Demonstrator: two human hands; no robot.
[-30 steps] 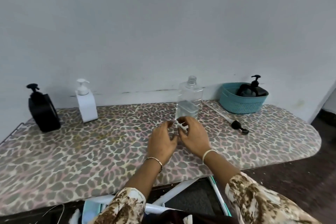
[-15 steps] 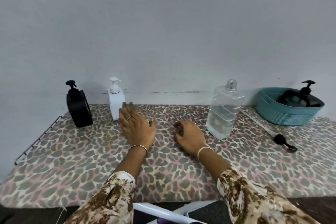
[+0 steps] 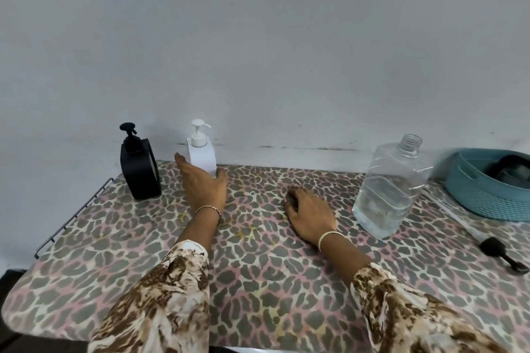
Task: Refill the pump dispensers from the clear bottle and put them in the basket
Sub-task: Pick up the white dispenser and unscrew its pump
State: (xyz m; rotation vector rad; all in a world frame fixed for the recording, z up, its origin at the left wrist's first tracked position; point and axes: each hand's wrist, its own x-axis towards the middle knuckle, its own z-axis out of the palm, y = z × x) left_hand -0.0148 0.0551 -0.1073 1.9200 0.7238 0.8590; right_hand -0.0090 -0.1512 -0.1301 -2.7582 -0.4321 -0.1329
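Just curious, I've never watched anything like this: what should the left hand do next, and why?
Probably close the left hand round the white dispenser and draw it toward the clear bottle. Thumb and fingers flank its base, its pump is on, and the bottle stands uncapped.

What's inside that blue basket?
A dark rounded thing lies inside the basket. Its lower part is hidden behind the basket's wall, and the picture's edge cuts off the rest.
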